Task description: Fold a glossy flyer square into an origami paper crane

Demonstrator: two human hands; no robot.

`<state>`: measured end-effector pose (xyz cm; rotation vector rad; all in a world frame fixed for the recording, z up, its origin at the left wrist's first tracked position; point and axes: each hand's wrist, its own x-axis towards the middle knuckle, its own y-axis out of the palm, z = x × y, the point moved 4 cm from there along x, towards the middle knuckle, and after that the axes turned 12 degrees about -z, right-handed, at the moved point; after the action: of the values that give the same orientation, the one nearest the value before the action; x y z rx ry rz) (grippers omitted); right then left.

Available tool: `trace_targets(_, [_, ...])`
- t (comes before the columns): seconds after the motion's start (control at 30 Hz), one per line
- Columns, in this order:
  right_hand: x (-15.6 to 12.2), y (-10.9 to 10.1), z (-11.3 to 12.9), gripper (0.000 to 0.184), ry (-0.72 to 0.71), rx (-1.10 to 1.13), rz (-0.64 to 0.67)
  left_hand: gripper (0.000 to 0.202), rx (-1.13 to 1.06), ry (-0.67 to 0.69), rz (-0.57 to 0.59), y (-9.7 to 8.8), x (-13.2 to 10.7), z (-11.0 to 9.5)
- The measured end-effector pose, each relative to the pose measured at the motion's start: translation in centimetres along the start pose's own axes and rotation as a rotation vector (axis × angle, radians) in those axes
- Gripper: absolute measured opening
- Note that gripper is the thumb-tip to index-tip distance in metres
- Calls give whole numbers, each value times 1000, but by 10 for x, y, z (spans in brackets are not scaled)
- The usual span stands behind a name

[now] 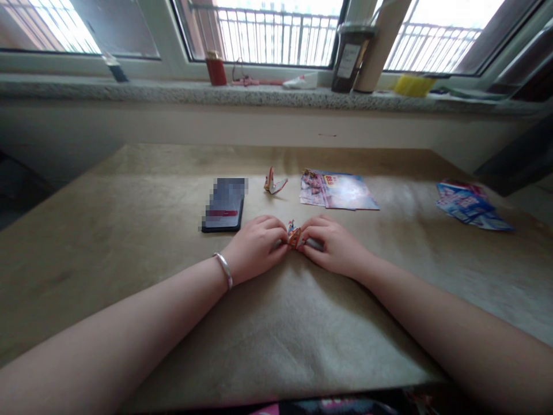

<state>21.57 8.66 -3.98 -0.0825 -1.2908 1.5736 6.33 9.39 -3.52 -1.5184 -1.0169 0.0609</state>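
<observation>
Between my two hands, just above the table, is a small folded piece of printed paper point(295, 236), orange-red and white. My left hand point(262, 242) wears a silver bracelet at the wrist and pinches the paper's left side. From the right, my right hand point(330, 245) pinches its other side, thumb below and fingers above. The fingertips hide part of the paper. Behind the hands stands another small folded paper piece point(275, 183), red and white, with its flaps raised. A phone point(224, 206) lies flat to the left of my left hand.
Printed sheets point(352, 193) lie behind my right hand. Blue and pink printed papers point(473, 206) are spread at the right of the table point(108, 242). On the stone windowsill point(173, 95) stand a red container point(215, 69), a dark jar point(349, 60) and a yellow item point(413, 85).
</observation>
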Motion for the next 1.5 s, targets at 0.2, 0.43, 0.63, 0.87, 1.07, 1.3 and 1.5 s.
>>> trace_targets(0.2, [-1,-1,-3,6,58,-6,-25,16,-87,-59,20,2,0,5])
trace_targets(0.43, [1,2,-8,7,105,17,-50,13,-39,-105,9,6,1,8])
trace_targets(0.63, [2,6,-10,7,132,7,-61,12,25,-137,4,8,2,9])
trace_targets(0.87, [2,6,-14,5,179,32,-66,13,73,-158,11,4,1,7])
trace_targets(1.07, [3,4,-16,4,200,38,-51,15,177,6,37,-3,-3,-1])
trace_targets(1.3, [1,4,-21,8,282,39,-75,19,192,105,42,-2,-4,-1])
trace_targets(1.5, [-1,0,-17,6,218,80,-98,19,146,66,53,-2,-4,0])
